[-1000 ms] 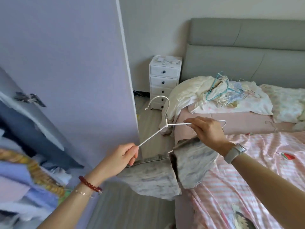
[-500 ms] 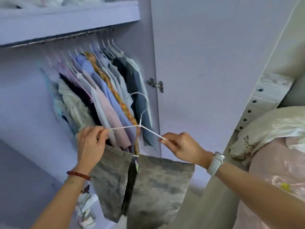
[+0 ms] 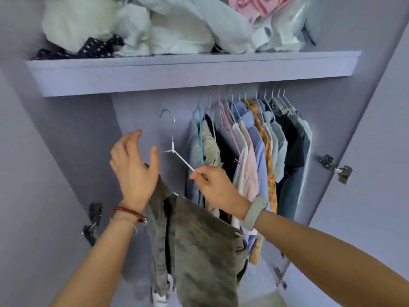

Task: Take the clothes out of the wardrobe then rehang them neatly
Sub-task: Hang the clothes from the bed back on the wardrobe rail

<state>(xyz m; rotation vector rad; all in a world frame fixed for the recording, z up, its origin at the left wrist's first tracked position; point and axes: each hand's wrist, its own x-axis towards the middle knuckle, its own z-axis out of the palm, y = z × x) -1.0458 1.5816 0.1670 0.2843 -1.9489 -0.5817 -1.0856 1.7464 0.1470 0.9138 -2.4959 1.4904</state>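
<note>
A white hanger [image 3: 174, 149] carries grey-green folded trousers [image 3: 197, 242] in front of the open purple wardrobe. My right hand [image 3: 212, 187] pinches the hanger's right arm. My left hand [image 3: 132, 167] is off the hanger, fingers spread and relaxed, just left of its neck and in front of the trousers' top edge. The hanger's hook points up, below the shelf and left of the row of hung clothes [image 3: 252, 151] on the rail. The rail itself is mostly hidden under the shelf.
The shelf [image 3: 188, 72] above holds a heap of white, pink and dark spotted fabric [image 3: 168, 25]. Door hinges sit at the right [image 3: 335, 169] and lower left [image 3: 93, 220]. The wardrobe's left half behind the hanger has no clothes hanging.
The view swung from the bed to the wardrobe. The hanger with trousers rose toward the rail's left part. My left hand let go of the hanger's left arm and opened.
</note>
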